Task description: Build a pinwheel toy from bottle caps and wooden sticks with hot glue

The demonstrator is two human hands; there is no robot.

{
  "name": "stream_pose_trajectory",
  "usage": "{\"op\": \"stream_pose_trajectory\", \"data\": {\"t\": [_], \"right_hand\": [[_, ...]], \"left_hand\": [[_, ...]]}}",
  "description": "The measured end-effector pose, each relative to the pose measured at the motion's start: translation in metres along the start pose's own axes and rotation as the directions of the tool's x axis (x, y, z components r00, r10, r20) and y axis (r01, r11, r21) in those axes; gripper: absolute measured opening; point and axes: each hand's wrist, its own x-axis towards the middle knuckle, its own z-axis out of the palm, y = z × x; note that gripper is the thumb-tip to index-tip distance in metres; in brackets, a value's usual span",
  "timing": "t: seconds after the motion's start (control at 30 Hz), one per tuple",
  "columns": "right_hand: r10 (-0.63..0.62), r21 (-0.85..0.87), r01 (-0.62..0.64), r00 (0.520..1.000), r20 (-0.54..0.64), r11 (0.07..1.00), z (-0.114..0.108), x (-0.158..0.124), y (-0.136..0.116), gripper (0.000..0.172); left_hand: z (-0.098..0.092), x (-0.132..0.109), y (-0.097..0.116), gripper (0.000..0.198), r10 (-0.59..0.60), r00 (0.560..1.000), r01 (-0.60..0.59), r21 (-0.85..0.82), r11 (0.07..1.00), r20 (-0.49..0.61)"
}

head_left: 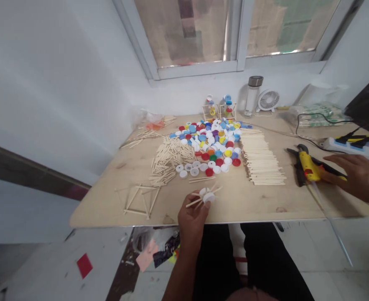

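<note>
At the near edge of the worktop (237,209), grips a stick-and-cap piece (208,197) in the left hand (192,215). Beyond, spreads the right hand (358,173), nearer than the left, to the right of the glue gun (308,167), laid lengthwise toward the window (199,46).

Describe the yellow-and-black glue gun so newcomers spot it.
On the pale wooden table, find the neat row of thin wooden sticks. Right of it, before the white power strip, is the yellow glue gun. Unlike those pale neighbours, its body is bright yellow with a red patch.
</note>
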Motion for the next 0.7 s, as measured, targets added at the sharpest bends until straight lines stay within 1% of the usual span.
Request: {"op": "stream_pose_trajectory", "data": {"t": [0.03,0.07,0.1,0.13,0.2,0.23,0.3,0.33,0.4,0.53,0.6,0.7], "right_hand": [[0.015,0.03,-0.014,1.0,-0.023,0.999,-0.004,0.001,-0.015,0.039],[0.051,0.084,-0.045,0.996,-0.071,0.995,-0.008,0.002,-0.033,0.034],[0.065,0.15,-0.053,0.995,-0.073,0.987,-0.011,0.005,-0.054,0.031],[0.031,0.219,-0.017,0.998,-0.062,0.976,-0.012,0.009,-0.076,0.029],[-0.111,0.314,0.111,0.994,-0.016,0.943,-0.013,0.019,-0.118,0.026],[-0.168,0.344,0.167,0.985,-0.028,0.924,-0.013,0.025,-0.138,0.027],[-0.255,0.367,0.241,0.967,-0.012,0.899,-0.011,0.039,-0.17,0.026],[-0.268,0.369,0.251,0.963,-0.005,0.895,-0.01,0.046,-0.182,0.026],[-0.296,0.358,0.274,0.955,0.007,0.892,-0.006,0.061,-0.202,0.026],[-0.319,0.24,0.288,0.942,0.101,0.927,0.004,0.085,-0.229,0.026],[-0.303,0.165,0.28,0.943,0.136,0.946,0.009,0.092,-0.239,0.026],[-0.262,0.079,0.253,0.953,0.153,0.964,0.013,0.098,-0.252,0.029]], "left_hand": [[-0.003,0.003,-0.001,0.031,0.019,1.0,-0.019,0.023,1.0,-0.008],[-0.005,0.005,-0.001,0.031,0.038,0.999,-0.037,0.047,0.998,-0.016],[-0.007,0.008,-0.002,0.031,0.057,0.998,-0.055,0.069,0.996,-0.024],[-0.009,0.01,-0.003,0.031,0.074,0.997,-0.071,0.088,0.994,-0.028],[-0.012,0.012,-0.004,0.029,0.092,0.995,-0.089,0.106,0.99,-0.024],[-0.012,0.012,-0.004,0.028,0.091,0.996,-0.089,0.103,0.991,-0.018],[-0.013,0.012,-0.005,0.028,0.078,0.997,-0.077,0.083,0.994,-0.009],[-0.014,0.011,-0.005,0.028,0.069,0.998,-0.068,0.071,0.995,-0.005],[-0.014,0.011,-0.007,0.03,0.065,0.998,-0.065,0.045,0.997,-0.011],[-0.017,0.014,-0.017,0.032,0.102,0.995,-0.102,0.025,0.995,-0.017],[-0.02,0.016,-0.022,0.034,0.11,0.994,-0.11,0.031,0.993,0.014],[-0.023,0.018,-0.025,0.035,0.107,0.993,-0.109,0.031,0.994,0.042]]}}
